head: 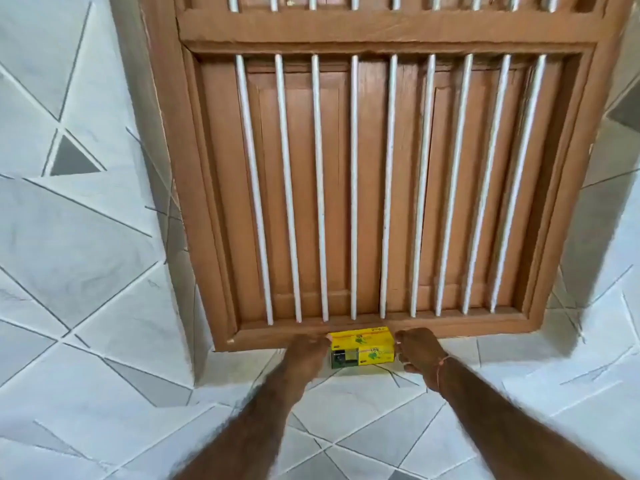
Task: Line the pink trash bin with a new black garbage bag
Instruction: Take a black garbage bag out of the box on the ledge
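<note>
A yellow box [362,347], by its print and the task probably the garbage bags, sits on the tiled sill [363,403] against the foot of the wooden window frame [346,332]. The left hand [306,351] presses against the box's left end and the right hand [417,351] is at its right end. Both sets of fingers curl around the box ends, but whether they already clench it firmly I cannot tell. The pink bin and any loose black bag are out of view.

The step in hand looks like picking up the box. To do it well, squeeze evenly from both ends so the light carton does not buckle, then draw it away from the frame before lifting, clear of the bottom rail.

Pale tiles with thin dark diagonal lines and grey triangles cover the sill below the frame and the walls on either side of it. Inside the frame, white vertical bars stand before closed brown shutters.
</note>
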`<control>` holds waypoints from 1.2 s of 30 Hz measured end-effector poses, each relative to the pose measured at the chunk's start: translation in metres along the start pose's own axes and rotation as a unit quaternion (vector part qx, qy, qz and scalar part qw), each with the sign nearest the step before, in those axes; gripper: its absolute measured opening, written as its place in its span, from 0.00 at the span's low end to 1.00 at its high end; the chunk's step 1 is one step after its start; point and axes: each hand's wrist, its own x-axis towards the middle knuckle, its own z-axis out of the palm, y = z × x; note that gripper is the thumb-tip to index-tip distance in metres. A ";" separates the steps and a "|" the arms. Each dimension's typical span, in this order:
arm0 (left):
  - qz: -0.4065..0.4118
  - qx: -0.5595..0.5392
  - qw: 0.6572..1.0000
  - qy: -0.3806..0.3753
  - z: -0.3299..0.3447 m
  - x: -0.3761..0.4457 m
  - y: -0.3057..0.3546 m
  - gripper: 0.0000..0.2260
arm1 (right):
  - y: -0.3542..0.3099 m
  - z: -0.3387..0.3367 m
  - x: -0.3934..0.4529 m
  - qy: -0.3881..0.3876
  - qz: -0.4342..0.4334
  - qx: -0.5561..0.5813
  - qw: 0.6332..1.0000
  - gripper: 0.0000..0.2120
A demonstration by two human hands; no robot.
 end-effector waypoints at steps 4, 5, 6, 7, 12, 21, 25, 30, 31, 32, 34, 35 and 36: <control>0.013 0.041 0.999 0.023 0.019 0.039 -0.009 0.11 | 0.006 0.010 0.033 0.082 0.001 -0.060 0.995 0.13; 0.017 0.037 0.999 0.020 0.023 0.044 -0.011 0.13 | 0.008 0.013 0.035 0.060 0.001 -0.073 0.995 0.12; 0.021 0.033 0.999 0.017 0.028 0.047 -0.012 0.12 | 0.008 0.013 0.036 0.036 -0.008 -0.095 0.995 0.11; 0.032 0.038 0.999 0.022 0.030 0.048 -0.013 0.09 | 0.009 0.014 0.036 0.022 -0.022 -0.099 0.995 0.11; 0.067 -0.120 0.986 0.098 0.029 0.031 -0.014 0.06 | 0.010 0.005 0.013 -0.015 -0.090 0.129 0.987 0.04; 0.082 -0.253 0.959 0.097 0.028 -0.017 0.009 0.26 | 0.001 -0.019 -0.023 -0.076 -0.240 0.080 0.964 0.16; 0.063 -0.299 0.945 0.115 0.050 -0.035 0.009 0.19 | 0.014 -0.022 -0.027 -0.016 -0.267 0.062 0.962 0.23; 0.061 -0.290 0.946 0.134 0.056 -0.053 0.016 0.19 | 0.015 -0.024 -0.040 -0.060 -0.194 0.155 0.967 0.22; 0.064 -0.284 0.947 0.138 0.055 -0.053 0.018 0.17 | 0.014 -0.024 -0.042 -0.055 -0.184 0.172 0.966 0.21; 0.067 -0.277 0.948 0.144 0.054 -0.054 0.021 0.15 | 0.012 -0.023 -0.044 -0.047 -0.161 0.207 0.964 0.21; 0.070 -0.271 0.949 0.147 0.050 -0.055 0.027 0.14 | 0.009 -0.024 -0.045 -0.041 -0.096 0.294 0.950 0.20; 0.067 -0.268 0.950 0.145 0.048 -0.055 0.030 0.14 | 0.008 -0.025 -0.043 -0.045 -0.068 0.322 0.943 0.19; 0.066 -0.260 0.952 0.148 0.046 -0.056 0.034 0.14 | 0.007 -0.025 -0.041 -0.054 -0.045 0.335 0.940 0.18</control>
